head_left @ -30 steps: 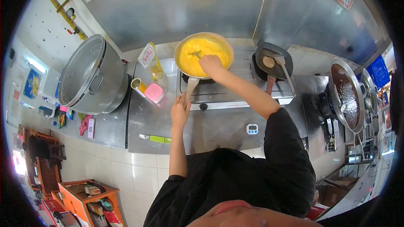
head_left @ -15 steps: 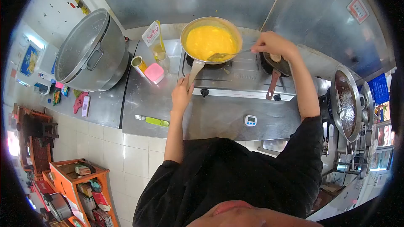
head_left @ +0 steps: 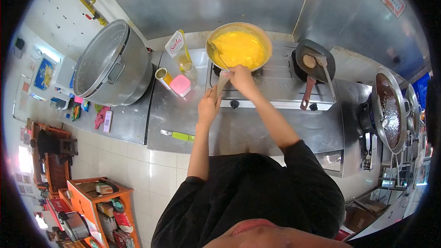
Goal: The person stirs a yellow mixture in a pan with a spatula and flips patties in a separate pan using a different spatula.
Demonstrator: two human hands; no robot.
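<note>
A light-coloured frying pan (head_left: pixel 265 39) sits on the left burner, holding a layer of yellow egg (head_left: pixel 240 48) with thicker, lumpy patches. My left hand (head_left: pixel 209 108) is wrapped round its pale handle (head_left: pixel 222 82). Just above that handle, my right hand (head_left: pixel 241 80) grips a metal spoon (head_left: pixel 220 56), whose head rests in the egg by the pan's left wall. The fingers of my right hand cover the spoon's upper end.
A dark square pan (head_left: pixel 314 43) with browned patties (head_left: pixel 309 61) and a spatula (head_left: pixel 327 76) stands on the right burner. To the left are a Sovia pouch (head_left: pixel 177 45), a pink-lidded container (head_left: pixel 180 85), a can (head_left: pixel 163 77), a green-handled peeler-like tool (head_left: pixel 183 136) and a big pot (head_left: pixel 131 71).
My right hand has swung from the pan's right side to near its handle, carrying the spoon to the left side of the egg. My left hand still holds the handle. The view has shifted slightly.
</note>
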